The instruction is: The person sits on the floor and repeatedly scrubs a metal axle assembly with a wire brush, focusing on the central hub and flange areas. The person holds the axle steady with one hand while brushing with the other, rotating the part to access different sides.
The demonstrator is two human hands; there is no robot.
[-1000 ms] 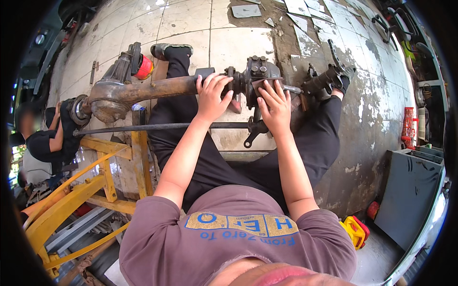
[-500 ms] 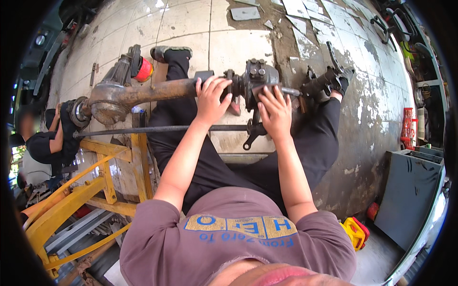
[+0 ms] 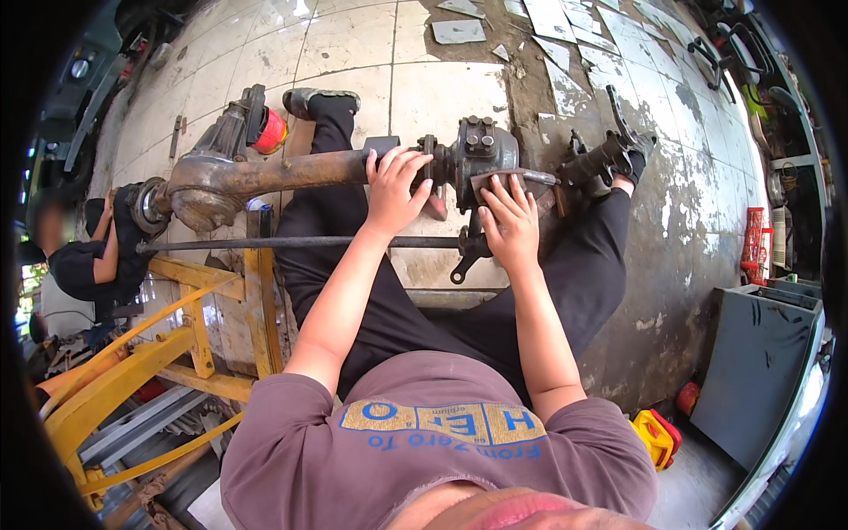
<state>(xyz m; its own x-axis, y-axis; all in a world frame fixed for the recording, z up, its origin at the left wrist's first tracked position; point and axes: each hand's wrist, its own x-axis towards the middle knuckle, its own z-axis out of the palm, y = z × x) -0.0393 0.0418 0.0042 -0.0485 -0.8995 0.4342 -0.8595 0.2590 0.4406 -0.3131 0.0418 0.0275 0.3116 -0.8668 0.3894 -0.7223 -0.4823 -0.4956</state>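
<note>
A long rusty axle housing (image 3: 291, 173) with a rounded differential bulge lies across in front of me. My left hand (image 3: 395, 196) rests on the housing's right end beside a flange, its fingers spread. My right hand (image 3: 512, 228) lies with fingers outstretched over the dark, greasy hub housing (image 3: 484, 146), which has several bolt heads on top. Under its fingertips is a flat brownish piece (image 3: 481, 184). A grey tapered bar (image 3: 537, 177) sticks out to the right; whether it joins that piece I cannot tell. Below runs a thin dark rod (image 3: 353, 241) with an eyed arm (image 3: 461, 269) at its right.
A yellow metal frame (image 3: 199, 331) stands at left. Another person (image 3: 84, 265) sits at the axle's far left end. A red tin (image 3: 272, 131) is behind the axle. Dark mechanical parts (image 3: 596, 163) lie by my right foot; a grey cabinet (image 3: 751, 371) stands at right.
My right hand has slid slightly toward me, uncovering more of the flat piece and the bar. My left hand stays on the axle housing. The whole view has shifted a little.
</note>
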